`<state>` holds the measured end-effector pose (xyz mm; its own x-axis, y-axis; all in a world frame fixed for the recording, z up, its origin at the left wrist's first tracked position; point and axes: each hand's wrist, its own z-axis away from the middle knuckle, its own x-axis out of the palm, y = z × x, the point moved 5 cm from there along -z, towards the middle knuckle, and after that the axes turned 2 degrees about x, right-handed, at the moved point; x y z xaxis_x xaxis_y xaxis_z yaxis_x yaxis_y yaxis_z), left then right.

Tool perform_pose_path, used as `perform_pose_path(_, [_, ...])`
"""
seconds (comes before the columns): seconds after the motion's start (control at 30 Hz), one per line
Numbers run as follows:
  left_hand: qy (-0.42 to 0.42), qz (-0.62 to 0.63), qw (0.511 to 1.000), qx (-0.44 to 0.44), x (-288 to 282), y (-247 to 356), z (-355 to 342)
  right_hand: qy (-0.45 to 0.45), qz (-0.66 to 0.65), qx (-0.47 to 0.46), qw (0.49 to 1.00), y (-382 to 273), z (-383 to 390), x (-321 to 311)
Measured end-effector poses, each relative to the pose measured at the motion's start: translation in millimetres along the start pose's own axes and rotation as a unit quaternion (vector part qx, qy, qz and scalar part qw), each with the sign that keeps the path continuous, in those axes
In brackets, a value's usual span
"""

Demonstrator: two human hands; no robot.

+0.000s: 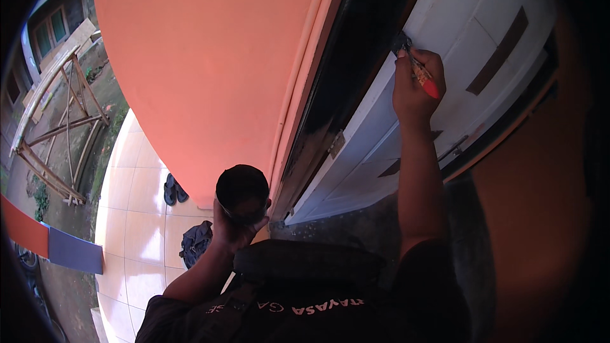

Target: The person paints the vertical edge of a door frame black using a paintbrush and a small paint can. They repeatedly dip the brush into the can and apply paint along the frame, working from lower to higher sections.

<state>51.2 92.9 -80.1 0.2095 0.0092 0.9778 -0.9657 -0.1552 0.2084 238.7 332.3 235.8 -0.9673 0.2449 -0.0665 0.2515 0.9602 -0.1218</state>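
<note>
My right hand (pixel 412 92) is raised at the upper right, its fingers closed around a paintbrush (pixel 425 79) with a red-ended handle. The dark bristles meet the edge of a black-painted door frame (pixel 372 32), right beside the white door (pixel 454 22). Lower down, my left hand (pixel 230 232) is wrapped around a round can (pixel 243 189) whose open top looks black inside. How much paint it contains is too dark to tell.
A salmon-coloured wall (pixel 210 70) adjoins the frame. Black sandals (pixel 174 190) and a dark crumpled bag or cloth (pixel 196 243) lie on the tiled floor (pixel 143 225). A metal hinge (pixel 337 144) joins door and frame. Outside stands a bamboo rack (pixel 67 128).
</note>
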Motion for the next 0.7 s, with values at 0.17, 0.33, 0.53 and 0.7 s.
perform_pose_path(0.17, [0.019, -0.008, 1.0, 0.007, -7, 1, 6, 0.04, -0.014, 0.002, 0.999, -6, 25, 1])
perform_pose_path(0.33, [0.032, -0.007, 0.999, 0.019, -12, 8, 10, -0.12, -0.025, 0.098, 0.988, 1, 159, 4])
perform_pose_path(0.53, [0.029, -0.002, 0.999, 0.018, -9, 12, 10, -0.192, -0.043, 0.117, 0.974, -9, 191, -6])
perform_pose_path(0.7, [-0.002, 0.026, 1.0, -0.008, -8, 4, 4, -0.079, -0.006, -0.002, 0.997, -6, 62, 6])
